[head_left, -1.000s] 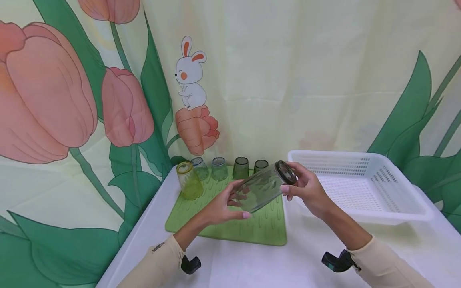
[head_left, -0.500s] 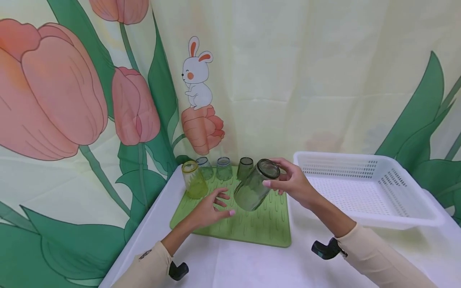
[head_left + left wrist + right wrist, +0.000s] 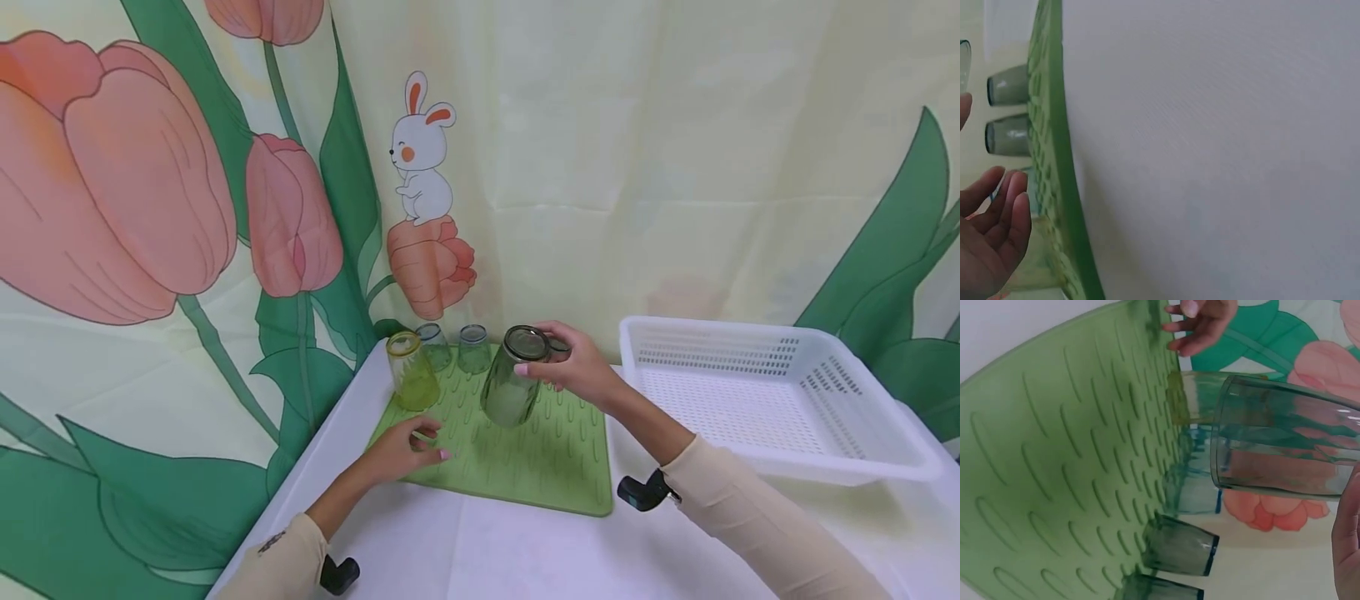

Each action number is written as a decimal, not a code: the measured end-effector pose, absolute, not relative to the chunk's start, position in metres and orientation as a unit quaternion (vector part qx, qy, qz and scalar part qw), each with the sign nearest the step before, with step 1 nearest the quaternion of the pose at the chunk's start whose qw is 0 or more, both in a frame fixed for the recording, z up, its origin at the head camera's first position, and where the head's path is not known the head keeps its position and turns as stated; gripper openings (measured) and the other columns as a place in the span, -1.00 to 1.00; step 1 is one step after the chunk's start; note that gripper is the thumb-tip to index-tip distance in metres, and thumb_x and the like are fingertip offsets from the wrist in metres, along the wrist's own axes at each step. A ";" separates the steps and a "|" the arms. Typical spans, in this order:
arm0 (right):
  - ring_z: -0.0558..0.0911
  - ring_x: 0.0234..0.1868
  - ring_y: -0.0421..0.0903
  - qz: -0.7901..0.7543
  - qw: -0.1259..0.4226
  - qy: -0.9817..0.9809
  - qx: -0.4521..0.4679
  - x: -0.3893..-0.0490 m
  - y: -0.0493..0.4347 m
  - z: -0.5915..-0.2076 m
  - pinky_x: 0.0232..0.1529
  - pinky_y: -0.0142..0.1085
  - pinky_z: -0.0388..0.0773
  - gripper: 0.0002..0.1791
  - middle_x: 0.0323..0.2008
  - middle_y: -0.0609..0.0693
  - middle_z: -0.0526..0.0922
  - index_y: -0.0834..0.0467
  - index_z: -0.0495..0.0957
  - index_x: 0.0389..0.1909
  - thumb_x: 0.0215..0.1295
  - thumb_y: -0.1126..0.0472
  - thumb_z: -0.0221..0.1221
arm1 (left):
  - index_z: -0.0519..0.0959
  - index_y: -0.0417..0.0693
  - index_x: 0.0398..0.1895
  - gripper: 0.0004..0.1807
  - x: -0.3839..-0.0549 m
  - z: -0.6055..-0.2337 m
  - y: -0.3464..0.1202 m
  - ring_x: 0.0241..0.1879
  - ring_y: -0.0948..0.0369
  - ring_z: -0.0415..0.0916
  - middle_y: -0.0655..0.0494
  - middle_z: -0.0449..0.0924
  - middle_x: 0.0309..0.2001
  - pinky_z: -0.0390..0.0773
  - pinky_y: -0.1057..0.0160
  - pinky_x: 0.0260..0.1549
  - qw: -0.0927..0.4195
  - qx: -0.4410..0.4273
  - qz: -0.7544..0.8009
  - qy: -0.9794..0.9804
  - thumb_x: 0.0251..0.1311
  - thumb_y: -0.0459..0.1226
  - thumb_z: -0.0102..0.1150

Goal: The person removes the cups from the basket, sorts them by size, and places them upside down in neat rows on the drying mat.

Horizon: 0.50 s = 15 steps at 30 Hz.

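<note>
My right hand [image 3: 573, 365] grips a tall grey-green drinking glass [image 3: 512, 387] near its base. The glass is upside down and slightly tilted; its mouth points at the green drying mat [image 3: 540, 467] and shows apart from it in the right wrist view. Nothing is in my left hand [image 3: 401, 450], whose fingers bend loosely over the mat's front left edge. On the mat's left side stands an upturned yellow glass [image 3: 416, 379]. Behind it are two bluish glasses [image 3: 474, 350]. Two short grey glasses [image 3: 1182, 547] stand beside them, mostly hidden in the head view by the held glass and hand.
A white perforated plastic basket [image 3: 750, 462] stands to the right of the mat. Under both lies a white tablecloth [image 3: 510, 550]. A curtain [image 3: 600, 167] printed with tulips and a rabbit hangs close behind the glasses.
My left hand has let go of the tall glass and drawn back to the left and down. The right hand has turned the glass more upright and carried it left over the mat.
</note>
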State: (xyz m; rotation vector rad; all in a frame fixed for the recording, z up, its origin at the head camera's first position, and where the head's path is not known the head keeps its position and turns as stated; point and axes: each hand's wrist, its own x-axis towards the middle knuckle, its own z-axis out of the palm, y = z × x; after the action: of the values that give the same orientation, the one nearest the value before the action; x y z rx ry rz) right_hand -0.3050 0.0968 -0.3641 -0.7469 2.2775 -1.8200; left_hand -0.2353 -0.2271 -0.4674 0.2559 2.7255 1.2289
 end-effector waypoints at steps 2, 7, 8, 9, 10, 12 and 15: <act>0.62 -0.44 -0.14 -0.595 0.067 0.761 -0.248 -0.311 0.091 -0.365 -0.49 -0.18 0.57 -0.29 -0.02 0.08 0.66 0.03 0.45 0.30 0.11 0.12 0.46 | 0.53 -0.19 0.22 -0.34 -0.235 -0.470 -0.234 -0.03 0.11 0.59 -0.05 0.61 0.08 0.61 0.19 -0.20 0.074 0.073 0.402 0.910 0.13 -0.02 0.44; 0.63 -0.45 -0.02 -0.577 0.070 0.776 -0.243 -0.326 0.076 -0.363 -0.48 -0.18 0.59 -0.24 0.15 0.05 0.56 -0.04 0.42 0.33 0.10 0.01 0.48 | 0.56 -0.19 0.18 -0.37 -0.237 -0.473 -0.247 -0.06 0.13 0.58 -0.01 0.62 0.05 0.60 0.19 -0.19 0.079 0.057 0.387 0.917 0.10 -0.06 0.48; 0.64 -0.43 0.02 -0.574 0.072 0.779 -0.242 -0.328 0.073 -0.363 -0.47 -0.19 0.60 -0.23 0.18 0.03 0.53 -0.05 0.41 0.34 0.10 -0.02 0.48 | 0.56 -0.19 0.17 -0.38 -0.238 -0.474 -0.249 -0.06 0.13 0.58 -0.02 0.62 0.05 0.60 0.19 -0.18 0.079 0.057 0.385 0.918 0.09 -0.07 0.48; 0.66 -0.40 0.06 -0.573 0.075 0.780 -0.241 -0.331 0.070 -0.364 -0.46 -0.18 0.61 -0.22 0.21 0.02 0.50 -0.06 0.40 0.35 0.10 -0.03 0.48 | 0.56 -0.20 0.16 -0.39 -0.238 -0.475 -0.250 -0.06 0.12 0.58 -0.02 0.62 0.04 0.59 0.18 -0.16 0.080 0.058 0.383 0.919 0.09 -0.09 0.48; 0.68 -0.36 0.10 -0.571 0.079 0.781 -0.240 -0.334 0.067 -0.364 -0.44 -0.17 0.62 -0.20 0.22 0.04 0.49 -0.06 0.39 0.36 0.10 -0.05 0.48 | 0.57 -0.21 0.15 -0.40 -0.239 -0.476 -0.252 -0.06 0.11 0.58 -0.03 0.62 0.04 0.59 0.17 -0.15 0.081 0.060 0.382 0.919 0.09 -0.10 0.48; 0.69 -0.32 0.17 -0.568 0.087 0.782 -0.242 -0.338 0.061 -0.364 -0.43 -0.17 0.64 -0.18 0.24 0.07 0.47 -0.05 0.36 0.38 0.11 -0.06 0.47 | 0.58 -0.22 0.13 -0.42 -0.240 -0.477 -0.254 -0.07 0.10 0.57 -0.05 0.62 0.03 0.58 0.16 -0.12 0.084 0.065 0.379 0.919 0.08 -0.13 0.48; 0.71 -0.30 0.22 -0.566 0.099 0.783 -0.239 -0.344 0.051 -0.366 -0.43 -0.19 0.64 -0.15 0.26 0.10 0.43 -0.04 0.32 0.42 0.12 -0.06 0.46 | 0.60 -0.22 0.10 -0.45 -0.241 -0.479 -0.257 -0.08 0.11 0.56 -0.06 0.61 0.02 0.56 0.14 -0.11 0.090 0.077 0.378 0.918 0.08 -0.14 0.48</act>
State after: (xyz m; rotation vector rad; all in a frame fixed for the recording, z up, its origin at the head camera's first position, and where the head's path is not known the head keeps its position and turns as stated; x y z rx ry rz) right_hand -0.3439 0.0510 -0.3662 -0.7056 2.3154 -1.6736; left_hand -0.2407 -0.2573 -0.4789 0.2302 2.7305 1.1229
